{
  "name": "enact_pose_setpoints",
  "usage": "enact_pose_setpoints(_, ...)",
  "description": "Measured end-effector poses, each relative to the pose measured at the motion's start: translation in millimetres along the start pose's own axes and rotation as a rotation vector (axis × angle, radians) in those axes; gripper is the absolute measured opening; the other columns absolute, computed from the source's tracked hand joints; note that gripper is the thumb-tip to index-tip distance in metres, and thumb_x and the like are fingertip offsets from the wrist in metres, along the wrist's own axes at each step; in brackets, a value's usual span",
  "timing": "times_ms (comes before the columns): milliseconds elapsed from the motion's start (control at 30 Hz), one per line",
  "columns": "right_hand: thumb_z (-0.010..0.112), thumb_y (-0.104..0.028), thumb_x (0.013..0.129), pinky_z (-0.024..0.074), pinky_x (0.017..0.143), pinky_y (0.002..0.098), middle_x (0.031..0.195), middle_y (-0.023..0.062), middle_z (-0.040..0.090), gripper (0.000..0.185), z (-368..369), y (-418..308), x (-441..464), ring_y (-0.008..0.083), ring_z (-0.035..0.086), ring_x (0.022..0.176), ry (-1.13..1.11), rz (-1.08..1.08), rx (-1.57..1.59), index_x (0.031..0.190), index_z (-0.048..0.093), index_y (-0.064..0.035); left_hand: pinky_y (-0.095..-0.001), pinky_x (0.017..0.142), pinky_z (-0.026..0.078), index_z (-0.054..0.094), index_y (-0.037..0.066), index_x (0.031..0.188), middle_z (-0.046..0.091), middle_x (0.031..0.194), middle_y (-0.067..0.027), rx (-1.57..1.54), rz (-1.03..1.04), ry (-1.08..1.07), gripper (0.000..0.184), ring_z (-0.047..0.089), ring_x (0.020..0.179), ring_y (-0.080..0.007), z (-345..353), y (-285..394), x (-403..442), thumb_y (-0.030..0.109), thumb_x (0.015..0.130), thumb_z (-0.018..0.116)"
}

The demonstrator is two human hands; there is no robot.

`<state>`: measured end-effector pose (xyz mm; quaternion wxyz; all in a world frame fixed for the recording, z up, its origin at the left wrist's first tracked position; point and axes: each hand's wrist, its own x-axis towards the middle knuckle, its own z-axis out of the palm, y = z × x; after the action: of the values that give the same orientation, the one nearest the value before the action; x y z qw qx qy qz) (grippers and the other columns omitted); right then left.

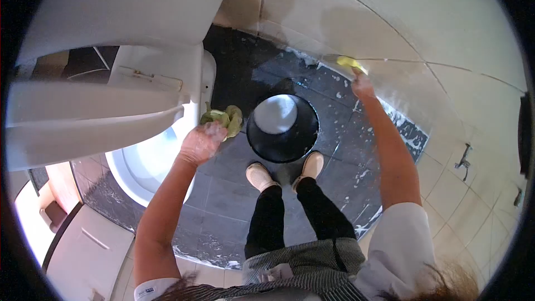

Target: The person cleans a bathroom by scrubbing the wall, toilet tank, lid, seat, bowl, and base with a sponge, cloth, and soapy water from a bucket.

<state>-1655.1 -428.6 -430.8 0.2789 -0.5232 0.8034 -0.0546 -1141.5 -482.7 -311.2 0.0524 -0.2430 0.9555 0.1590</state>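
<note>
My left hand [203, 142] is closed on a crumpled yellow-green cloth [229, 121], beside the rim of the white toilet [131, 170]. Out to the right, my right hand [362, 85] grips a small yellow sponge or cloth [350, 62] near the foot of the tiled wall; its fingers are partly blurred. Between the two hands a black bucket [283, 153] stands on the floor, with pale liquid or foam showing inside it.
White suds lie on the dark floor tiles [223, 189], mostly along the wall [390, 33]. My feet in light shoes [259, 176] stand just below the bucket. A metal tap [463, 161] juts from the right wall. A white cabinet [89, 251] is at lower left.
</note>
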Motion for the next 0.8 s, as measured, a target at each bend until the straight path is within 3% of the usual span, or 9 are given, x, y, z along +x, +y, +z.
enact_pose_setpoints(67, 0.043, -0.004, 0.074, 0.0431, 0.089, 0.0392, 0.109, 0.0222, 0.055, 0.046, 2.6, 7.5, -9.2, 0.0348, 0.053, 0.103, 0.189, -0.096, -0.174, 0.120, 0.048, -0.0055, -0.0339, 0.064, 0.051, 0.053, 0.011, 0.094, 0.058, 0.102, -0.0140, -0.010, -0.012, -0.026, 0.021, 0.061, 0.074, -0.0243, -4.3, 2.0, 1.8, 0.014, 0.073, 0.052)
enact_pose_setpoints(133, 0.043, -0.004, 0.075, 0.0428, 0.090, 0.0400, 0.107, 0.0226, 0.055, 0.044, 8.3, -42.3, 13.8, 0.0352, 0.054, 0.101, -0.020, 0.070, -0.179, 0.119, 0.050, -0.0059, -0.0333, 0.060, 0.051, 0.053, 0.011, 0.091, 0.058, 0.101, -0.0138, 0.005, -0.036, -0.076, 0.020, 0.061, 0.073, -0.0240, -10.4, 4.0, 6.5, 0.014, 0.072, 0.053)
enact_pose_setpoints(200, 0.047, -0.011, 0.075, 0.0443, 0.086, 0.0428, 0.101, 0.0230, 0.058, 0.033, 42.9, -88.7, 44.9, 0.0360, 0.056, 0.097, 0.273, -0.342, -0.067, 0.105, 0.056, -0.0033, -0.0333, 0.059, 0.051, 0.051, 0.011, 0.092, 0.057, 0.101, -0.0136, 0.033, -0.024, -0.016, 0.021, 0.061, 0.073, -0.0239, -5.6, 0.8, 5.5, 0.013, 0.071, 0.054)
enact_pose_setpoints(367, 0.051, -0.014, 0.074, 0.0444, 0.085, 0.0442, 0.101, 0.0249, 0.057, 0.032, 39.1, -234.0, 99.7, 0.0369, 0.055, 0.098, -0.064, -0.349, 0.054, 0.102, 0.057, -0.0002, -0.0317, 0.057, 0.053, 0.046, 0.015, 0.097, 0.055, 0.104, -0.0127, 0.168, -0.014, 0.048, 0.028, 0.061, 0.073, -0.0242, 3.5, 2.6, -0.8, 0.012, 0.070, 0.054)
enact_pose_setpoints(467, 0.052, -0.015, 0.076, 0.0416, 0.089, 0.0425, 0.108, 0.0227, 0.054, 0.041, 53.5, -191.2, 101.8, 0.0388, 0.052, 0.101, -0.093, -0.295, 0.054, 0.116, 0.052, -0.0068, -0.0308, 0.059, 0.053, 0.046, 0.014, 0.093, 0.055, 0.100, -0.0110, 0.219, -0.098, -0.021, 0.025, 0.060, 0.077, -0.0230, 4.4, 6.4, -0.2, 0.012, 0.070, 0.055)
enact_pose_setpoints(533, 0.052, -0.016, 0.078, 0.0415, 0.089, 0.0422, 0.111, 0.0208, 0.054, 0.042, 58.1, -90.7, 86.5, 0.0373, 0.052, 0.103, -0.052, -0.444, -0.018, 0.119, 0.051, -0.0101, -0.0309, 0.060, 0.053, 0.046, 0.013, 0.091, 0.054, 0.098, -0.0108, 0.183, -0.114, -0.013, 0.023, 0.060, 0.078, -0.0226, -3.1, 9.2, 7.7, 0.012, 0.070, 0.055)
enact_pose_setpoints(600, 0.049, -0.005, 0.075, 0.0426, 0.089, 0.0417, 0.124, 0.0193, 0.046, 0.051, 55.5, 9.8, 53.7, 0.0350, 0.052, 0.105, -0.115, -0.218, 0.001, 0.126, 0.044, -0.0128, -0.0310, 0.060, 0.052, 0.046, 0.013, 0.088, 0.054, 0.097, -0.0105, 0.169, -0.135, -0.011, 0.022, 0.059, 0.079, -0.0222, -6.0, 8.8, 6.5, 0.011, 0.069, 0.056)
enact_pose_setpoints(633, 0.045, -0.003, 0.073, 0.0453, 0.084, 0.0422, 0.112, 0.0233, 0.054, 0.054, 51.2, 51.9, 33.6, 0.0373, 0.056, 0.098, 0.083, -0.399, 0.172, 0.126, 0.045, -0.0165, -0.0315, 0.060, 0.052, 0.045, 0.013, 0.086, 0.054, 0.096, -0.0101, 0.156, -0.127, 0.013, 0.021, 0.059, 0.079, -0.0221, -5.4, 9.3, 6.1, 0.011, 0.068, 0.056)
enact_pose_setpoints(800, 0.046, -0.003, 0.075, 0.0453, 0.082, 0.0405, 0.101, 0.0199, 0.061, 0.048, 53.7, 25.4, 40.8, 0.0334, 0.059, 0.095, 0.035, -0.251, -0.010, 0.121, 0.051, -0.0180, -0.0330, 0.060, 0.051, 0.045, 0.012, 0.083, 0.053, 0.094, -0.0087, 0.134, -0.097, 0.027, 0.021, 0.058, 0.076, -0.0218, -1.8, 10.6, 8.4, 0.010, 0.065, 0.057)
